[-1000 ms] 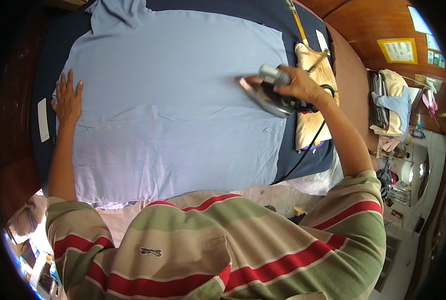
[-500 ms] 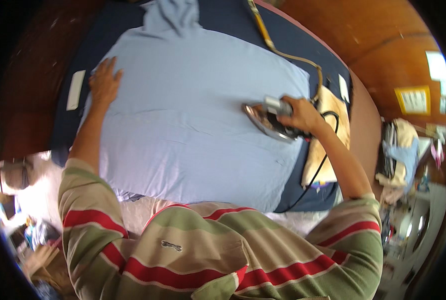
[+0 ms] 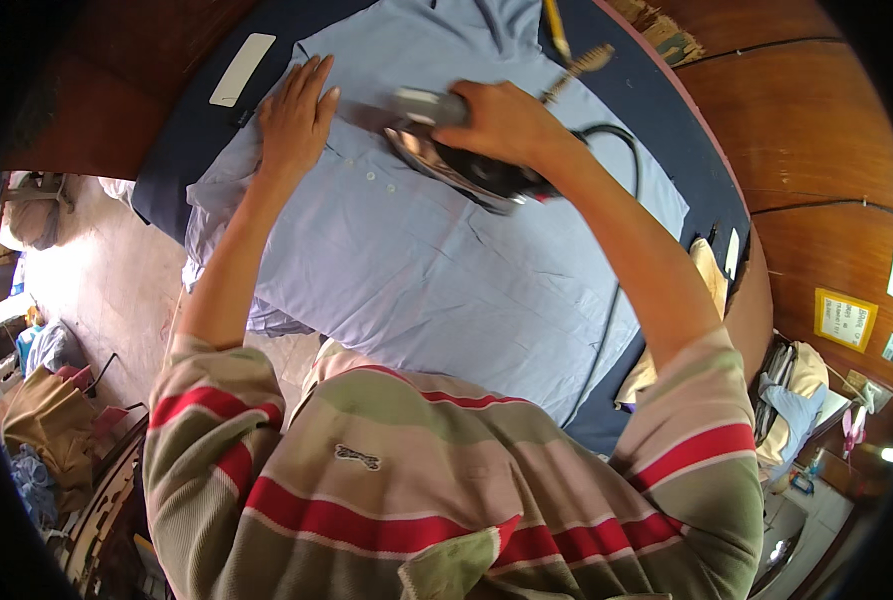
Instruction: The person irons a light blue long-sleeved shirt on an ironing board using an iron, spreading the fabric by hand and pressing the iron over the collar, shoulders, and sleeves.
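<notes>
A light blue garment with small buttons [image 3: 370, 176], likely a shirt [image 3: 416, 290], lies spread over a dark navy padded table [image 3: 191, 140]. On its upper left part rests my left hand [image 3: 294, 120], palm down with the fingers stretched out. My right hand [image 3: 511, 122] is wrapped round the handle of a clothes iron [image 3: 456, 170], which is somewhat smeared by motion. The iron's shiny plate is on or just over the cloth, right of the buttons. A dark cord [image 3: 621, 135] loops behind my right wrist and runs down across the shirt.
A white strip [image 3: 243, 68] lies at the table's far left. Past the iron, a yellow-brown hose or cord [image 3: 578, 68] lies along the far side. A beige cloth [image 3: 706, 268] sits by the right edge, partly behind my forearm. A wooden panel [image 3: 816, 130] stands beyond.
The iron in my right hand has moved left and farther away, close to my left hand. My left hand is still flat on the shirt. The whole view has shifted and turned.
</notes>
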Tool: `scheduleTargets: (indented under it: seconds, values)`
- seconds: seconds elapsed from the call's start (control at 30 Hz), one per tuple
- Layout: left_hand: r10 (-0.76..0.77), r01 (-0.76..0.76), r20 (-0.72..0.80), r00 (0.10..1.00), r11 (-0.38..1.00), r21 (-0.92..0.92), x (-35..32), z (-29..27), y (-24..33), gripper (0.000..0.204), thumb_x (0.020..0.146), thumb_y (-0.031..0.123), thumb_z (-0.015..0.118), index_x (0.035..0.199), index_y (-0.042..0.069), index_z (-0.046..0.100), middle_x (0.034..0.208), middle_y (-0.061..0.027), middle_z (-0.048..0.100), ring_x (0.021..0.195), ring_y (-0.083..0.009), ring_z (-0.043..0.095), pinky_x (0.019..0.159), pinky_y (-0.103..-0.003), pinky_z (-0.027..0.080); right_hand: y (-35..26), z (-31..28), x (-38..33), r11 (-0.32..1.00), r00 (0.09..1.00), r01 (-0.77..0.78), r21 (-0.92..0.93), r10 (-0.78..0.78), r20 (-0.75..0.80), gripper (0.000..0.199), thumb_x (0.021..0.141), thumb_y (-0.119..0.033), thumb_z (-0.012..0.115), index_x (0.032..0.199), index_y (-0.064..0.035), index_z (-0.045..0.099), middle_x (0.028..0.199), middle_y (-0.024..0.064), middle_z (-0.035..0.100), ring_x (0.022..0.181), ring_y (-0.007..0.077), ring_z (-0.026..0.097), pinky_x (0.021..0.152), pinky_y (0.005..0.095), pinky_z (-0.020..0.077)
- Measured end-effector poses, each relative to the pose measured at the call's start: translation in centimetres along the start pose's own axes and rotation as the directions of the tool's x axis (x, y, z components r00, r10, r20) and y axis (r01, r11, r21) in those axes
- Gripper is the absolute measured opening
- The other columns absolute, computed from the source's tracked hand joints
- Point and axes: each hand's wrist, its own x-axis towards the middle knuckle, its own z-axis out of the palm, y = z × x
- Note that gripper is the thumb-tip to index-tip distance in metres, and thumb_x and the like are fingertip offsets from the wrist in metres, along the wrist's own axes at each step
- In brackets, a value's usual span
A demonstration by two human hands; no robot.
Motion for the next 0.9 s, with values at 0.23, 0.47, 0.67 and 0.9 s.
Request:
scheduleTargets:
  seconds: [0.23,0.47,0.67,0.9]
  values:
    - [-0.089,0.036,0.137,0.987,0.935,0.352,-4.5,1.2,1.4,0.044,0.092,0.035,0.041,0.132,0.016,0.043,0.141,-0.0052,0.037,0.132,-0.0232,0.031,0.096,-0.052,0.029,-2.6,0.1,4.3,0.993,0.997,-0.026,0.118,0.017,0.082,0.05,0.064,-0.038,0.061,0.099,-0.0022,0.062,0.089,0.021,0.065,0.083,0.034,0.064,0.075,0.0386,0.0504]
    - [-0.144,0.116,0.117,0.983,0.968,0.222,-3.6,0.7,2.4,0.05,0.09,0.037,0.043,0.135,0.015,0.041,0.143,-0.0084,0.034,0.133,-0.0271,0.027,0.102,-0.052,0.022,2.4,-1.6,-5.9,0.987,0.979,-0.141,-0.077,0.151,0.137,0.044,0.069,-0.039,0.063,0.099,-0.0084,0.058,0.085,0.0196,0.065,0.081,0.0362,0.063,0.071,0.0434,0.0498]
    - [-0.146,0.122,0.127,0.981,0.977,0.175,-3.3,0.7,2.9,0.052,0.088,0.038,0.046,0.134,0.015,0.042,0.143,-0.0086,0.035,0.133,-0.0282,0.027,0.102,-0.052,0.022,12.1,-1.6,-15.4,0.894,0.895,-0.444,-0.05,0.442,-0.059,0.054,0.065,-0.036,0.066,0.112,-0.0106,0.057,0.093,0.0196,0.065,0.088,0.0366,0.062,0.078,0.0439,0.0491]
    - [-0.187,0.182,-0.058,0.981,0.98,-0.084,-4.2,-0.7,0.9,0.045,0.088,0.029,0.053,0.131,0.017,0.046,0.139,-0.0051,0.04,0.127,-0.0267,0.037,0.102,-0.05,0.026,7.8,-2.7,-16.5,0.786,0.774,-0.618,0.007,0.61,-0.171,0.052,0.07,-0.05,0.067,0.1,-0.0083,0.063,0.083,0.0169,0.066,0.077,0.0282,0.065,0.068,0.0381,0.0498]
